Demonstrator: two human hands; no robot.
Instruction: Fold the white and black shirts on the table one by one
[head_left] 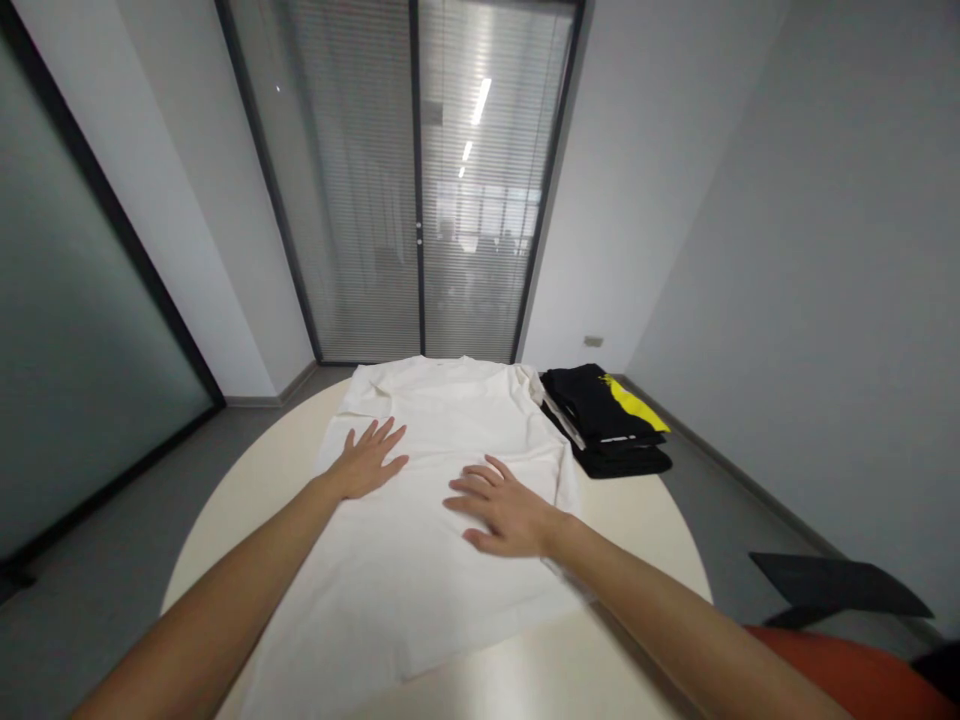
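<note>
In the head view, I see from my distant seat a white shirt point(431, 530) lying spread on a round table point(255, 480). Its collar is at the far edge of the table, towards the glass door point(480, 280), and its lower part comes near to me. The cloth has some soft wrinkles around the sleeves.

My left hand point(367, 465) is palm down over the left half of the shirt, with the fingers stretched apart and grasping nothing. My right hand point(502, 510) is over the right half, a little nearer to me; its fingers are also released and spread, slightly bent. Whether this right palm presses the cloth, I cannot tell.

Just beside the shirt, at the far right of the table, a pile of folded black clothes point(589, 410) is placed. On the top one there is a bright yellow patch point(634, 403), and at the near fold a small pale mark point(619, 438), too small for me to read. A red chair point(840, 665) stands at lower right.
</note>
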